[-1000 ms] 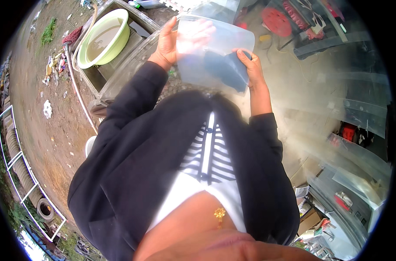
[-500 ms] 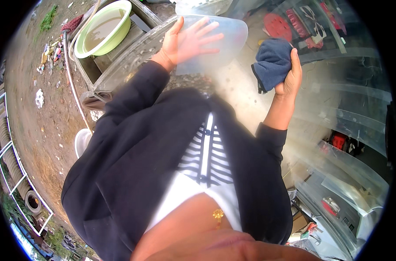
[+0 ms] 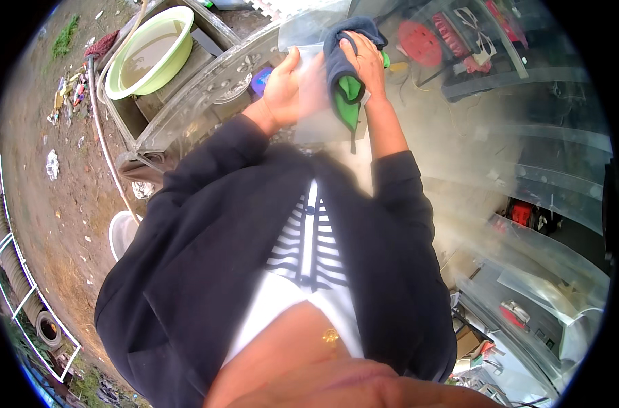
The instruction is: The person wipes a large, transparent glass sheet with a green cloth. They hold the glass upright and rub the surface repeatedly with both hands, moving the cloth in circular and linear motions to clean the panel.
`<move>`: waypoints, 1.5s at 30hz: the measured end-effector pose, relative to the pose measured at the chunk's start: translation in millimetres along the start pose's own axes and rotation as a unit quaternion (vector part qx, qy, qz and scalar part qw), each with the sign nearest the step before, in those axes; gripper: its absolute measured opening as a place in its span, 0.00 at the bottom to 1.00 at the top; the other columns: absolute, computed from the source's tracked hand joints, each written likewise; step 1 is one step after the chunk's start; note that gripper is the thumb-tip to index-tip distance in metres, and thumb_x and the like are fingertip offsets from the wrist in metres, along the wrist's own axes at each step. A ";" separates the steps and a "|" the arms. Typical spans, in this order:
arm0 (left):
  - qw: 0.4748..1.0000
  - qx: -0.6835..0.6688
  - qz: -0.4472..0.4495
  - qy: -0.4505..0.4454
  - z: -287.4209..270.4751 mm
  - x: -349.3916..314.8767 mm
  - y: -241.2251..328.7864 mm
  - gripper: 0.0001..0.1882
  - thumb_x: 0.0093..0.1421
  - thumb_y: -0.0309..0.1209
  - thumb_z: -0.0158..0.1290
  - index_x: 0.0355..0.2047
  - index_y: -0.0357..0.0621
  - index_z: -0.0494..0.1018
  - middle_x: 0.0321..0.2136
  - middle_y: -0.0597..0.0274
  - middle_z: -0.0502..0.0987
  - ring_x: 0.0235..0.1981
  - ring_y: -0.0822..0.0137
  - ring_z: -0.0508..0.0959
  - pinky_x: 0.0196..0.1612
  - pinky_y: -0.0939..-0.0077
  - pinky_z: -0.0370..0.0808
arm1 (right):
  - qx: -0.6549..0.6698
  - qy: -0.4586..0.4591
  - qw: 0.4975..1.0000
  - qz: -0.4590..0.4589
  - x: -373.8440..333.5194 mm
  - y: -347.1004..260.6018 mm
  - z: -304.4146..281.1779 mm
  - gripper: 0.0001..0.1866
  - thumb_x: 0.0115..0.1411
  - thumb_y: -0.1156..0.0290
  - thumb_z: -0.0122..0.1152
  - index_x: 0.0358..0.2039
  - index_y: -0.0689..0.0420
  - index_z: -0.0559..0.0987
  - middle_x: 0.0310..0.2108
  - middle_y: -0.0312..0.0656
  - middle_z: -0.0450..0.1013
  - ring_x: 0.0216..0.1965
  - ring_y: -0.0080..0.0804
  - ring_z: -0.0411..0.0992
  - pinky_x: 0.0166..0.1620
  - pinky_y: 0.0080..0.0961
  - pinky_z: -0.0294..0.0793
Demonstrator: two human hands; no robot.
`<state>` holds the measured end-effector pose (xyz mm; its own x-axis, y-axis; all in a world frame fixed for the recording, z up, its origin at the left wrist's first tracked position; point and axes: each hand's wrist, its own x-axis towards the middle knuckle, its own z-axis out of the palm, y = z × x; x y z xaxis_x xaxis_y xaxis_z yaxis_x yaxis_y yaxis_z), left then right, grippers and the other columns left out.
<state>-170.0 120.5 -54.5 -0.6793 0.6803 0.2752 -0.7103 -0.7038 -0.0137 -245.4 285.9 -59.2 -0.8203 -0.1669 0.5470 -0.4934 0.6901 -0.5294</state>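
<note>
A frosted, see-through plastic sheet (image 3: 316, 126) hangs in front of me. My left hand (image 3: 282, 92) is against its far side, thumb up and palm flat. Its fingers show only faintly through the plastic and partly vanish behind the cloth. In my right hand (image 3: 369, 62) is a dark blue cloth (image 3: 338, 64) with a bright green underside, folded and bunched. The cloth lies against the near side of the sheet, opposite my left hand, and one green corner dangles below.
A pale green basin (image 3: 185, 58) of murky water stands in a wooden frame (image 3: 143, 126) at the upper left. A pole (image 3: 100, 126) leans beside it. More clear plastic strips (image 3: 561, 170) hang on the right. A white bucket (image 3: 122, 231) sits at left.
My right hand has brought the cloth leftward onto the sheet, turning up its green side. My left hand has shifted slightly down, its fingers now less visible behind the plastic.
</note>
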 end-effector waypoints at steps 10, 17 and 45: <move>0.987 0.064 0.142 0.032 6.9 -9.8 30.5 0.38 0.64 0.59 0.30 0.65 0.47 0.48 0.65 0.53 0.51 0.63 0.45 0.54 0.65 0.48 0.51 | 0.019 -0.035 0.972 -0.231 -59.1 -108.0 -0.3 0.22 0.49 0.74 0.59 0.48 0.46 0.77 0.48 0.33 0.72 0.45 0.35 0.66 0.48 0.34 0.63; 0.985 0.067 0.122 0.100 44.6 -18.5 30.1 0.36 0.63 0.59 0.31 0.62 0.47 0.54 0.67 0.57 0.48 0.67 0.42 0.45 0.62 0.31 0.40 | -0.024 0.019 0.999 0.017 -67.5 32.1 -18.4 0.21 0.53 0.81 0.55 0.49 0.52 0.75 0.44 0.47 0.69 0.47 0.47 0.67 0.52 0.35 0.66; 0.961 0.250 0.028 0.114 32.0 -31.3 32.0 0.32 0.66 0.46 0.39 0.67 0.52 0.47 0.66 0.54 0.52 0.62 0.47 0.59 0.63 0.54 0.56 | 0.464 -0.056 0.740 0.484 -45.5 56.0 -42.0 0.32 0.63 0.45 0.45 0.54 0.61 0.70 0.51 0.47 0.70 0.51 0.39 0.70 0.52 0.36 0.69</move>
<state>-165.5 70.2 -32.8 -0.7764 0.6264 0.0689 -0.5339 -0.7119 0.4563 -223.6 361.7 -86.5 -0.9125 -0.0040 -0.4091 0.3973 -0.2476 -0.8837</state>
